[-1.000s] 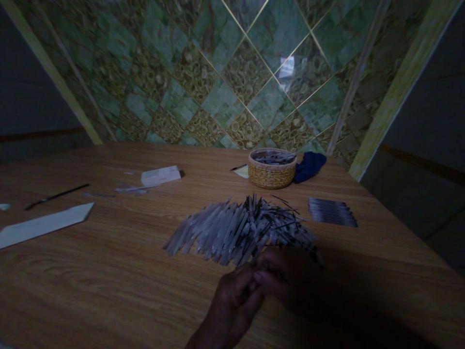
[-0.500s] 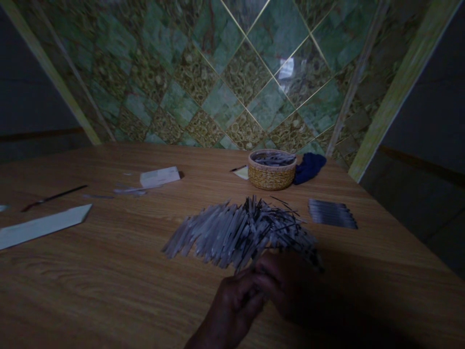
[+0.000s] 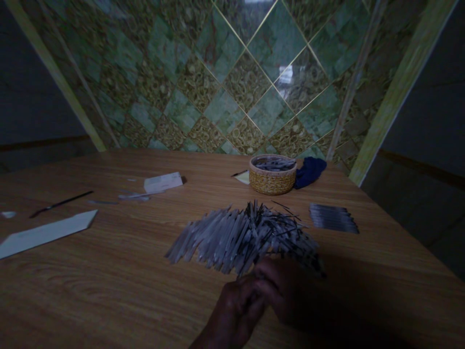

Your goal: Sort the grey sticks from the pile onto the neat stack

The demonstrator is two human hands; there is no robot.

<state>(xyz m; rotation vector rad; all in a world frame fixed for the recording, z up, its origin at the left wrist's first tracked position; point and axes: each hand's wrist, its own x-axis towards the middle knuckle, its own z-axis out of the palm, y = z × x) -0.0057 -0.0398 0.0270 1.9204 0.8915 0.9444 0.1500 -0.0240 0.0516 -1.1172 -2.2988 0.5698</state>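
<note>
My left hand (image 3: 238, 305) and my right hand (image 3: 281, 286) are together at the near edge of a pile of thin sticks (image 3: 232, 237). The fingers of both are closed in a pinch and touch each other. Whatever lies between the fingertips is too dark and small to make out. The pile's sticks look like slim pieces in clear sleeves, some greyish and some black. To the right of the pile lies a neat row of similar sleeved sticks (image 3: 332, 218). Deep shadow covers much of my right hand.
Behind the pile stands a woven basket (image 3: 272, 182) filled with similar sticks, beside a dark blue cloth (image 3: 310, 172). A white box (image 3: 163, 182) sits farther left. A folded pale strip (image 3: 47, 235) and a thin dark brush-like stick (image 3: 61, 203) lie on the wooden table (image 3: 119, 291).
The view has tilted slightly, so everything on the table sits a little lower. Both hands stay pinched together in nearly the same place.
</note>
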